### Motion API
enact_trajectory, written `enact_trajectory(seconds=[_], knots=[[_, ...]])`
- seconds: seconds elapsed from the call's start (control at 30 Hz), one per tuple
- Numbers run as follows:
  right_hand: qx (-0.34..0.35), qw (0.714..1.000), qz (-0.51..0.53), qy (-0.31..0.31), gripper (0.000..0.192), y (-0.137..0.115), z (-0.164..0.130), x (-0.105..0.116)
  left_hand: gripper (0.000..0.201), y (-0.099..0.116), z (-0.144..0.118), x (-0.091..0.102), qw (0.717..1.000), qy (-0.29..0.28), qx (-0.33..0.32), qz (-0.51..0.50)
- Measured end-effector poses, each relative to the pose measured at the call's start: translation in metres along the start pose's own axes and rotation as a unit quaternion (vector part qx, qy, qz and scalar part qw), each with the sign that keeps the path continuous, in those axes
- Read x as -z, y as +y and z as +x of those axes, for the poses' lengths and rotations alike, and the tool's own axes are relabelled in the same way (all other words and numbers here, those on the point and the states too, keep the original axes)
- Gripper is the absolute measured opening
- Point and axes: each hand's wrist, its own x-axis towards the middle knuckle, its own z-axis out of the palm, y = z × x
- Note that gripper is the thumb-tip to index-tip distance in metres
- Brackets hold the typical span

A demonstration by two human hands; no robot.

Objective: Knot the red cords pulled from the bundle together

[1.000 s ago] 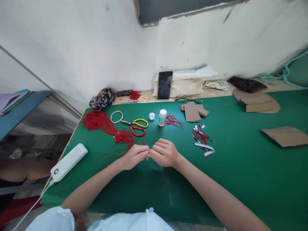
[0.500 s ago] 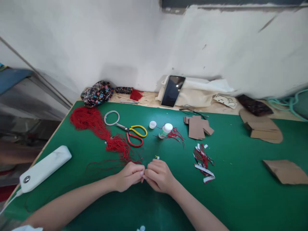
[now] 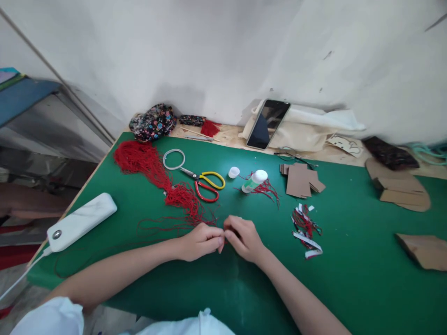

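We are pinching a thin red thread point(image 3: 223, 240) between our two hands at the near middle of the green table point(image 3: 349, 260), and it looks as if we are knotting or twisting its end, a step that seems to be under way rather than finished. Our left hand point(image 3: 200, 242) and right hand point(image 3: 244, 238) are meeting fingertip to fingertip, both closed narrowly on the thread, though the exact hold is too small to make out. The next move, as we judge it, is calling for a steady pull with both pinches kept tight so the strand does not slip. Loose strands are trailing left from our hands toward the red tassel bundle point(image 3: 153, 172) lying farther back. Just beyond it the scissors point(image 3: 206, 184) are resting, with a small bottle point(image 3: 254, 181) tipped to their right and cardboard pieces point(image 3: 300, 179) farther right.
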Motion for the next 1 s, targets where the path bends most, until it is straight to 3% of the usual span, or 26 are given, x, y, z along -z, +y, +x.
enact_trajectory(seconds=[0.1,0.17,0.23,0.3,0.33,0.4,0.43,0.53,0.63,0.77,1.0], knots=[[-0.116,0.991,0.015,0.064,0.03,0.007,0.003,0.002,0.036,0.0,-0.012,-0.01,0.989,-0.074,0.066,-0.106],[-0.162,0.976,-0.038,0.14,0.026,0.012,0.005,0.002,0.038,0.003,-0.024,-0.017,0.958,-0.168,0.131,-0.189],[-0.153,0.962,-0.113,0.194,0.019,0.013,0.009,0.0,0.039,0.009,-0.036,-0.02,0.91,-0.263,0.18,-0.267],[-0.092,0.967,-0.168,0.168,0.013,0.011,0.014,-0.005,0.038,0.015,-0.044,-0.016,0.875,-0.308,0.192,-0.32],[-0.055,0.972,-0.185,0.132,0.011,0.009,0.018,-0.008,0.036,0.017,-0.046,-0.01,0.871,-0.307,0.185,-0.337],[0.004,0.977,-0.206,0.061,0.009,0.008,0.029,-0.014,0.034,0.018,-0.046,0.006,0.884,-0.271,0.155,-0.347],[0.022,0.975,-0.216,0.042,0.009,0.008,0.035,-0.017,0.034,0.017,-0.043,0.015,0.9,-0.225,0.127,-0.352],[0.052,0.967,-0.25,0.027,0.011,0.012,0.05,-0.023,0.032,0.01,-0.032,0.04,0.932,-0.067,0.042,-0.353],[0.054,0.96,-0.273,0.019,0.013,0.016,0.055,-0.024,0.03,0.001,-0.022,0.051,0.931,0.039,-0.004,-0.363],[0.045,0.956,-0.288,-0.011,0.012,0.016,0.049,-0.019,0.03,-0.008,-0.015,0.05,0.929,0.074,-0.006,-0.363],[0.043,0.94,-0.336,-0.027,0.011,0.01,0.043,-0.02,0.03,-0.013,-0.013,0.053,0.928,0.057,0.023,-0.367]])
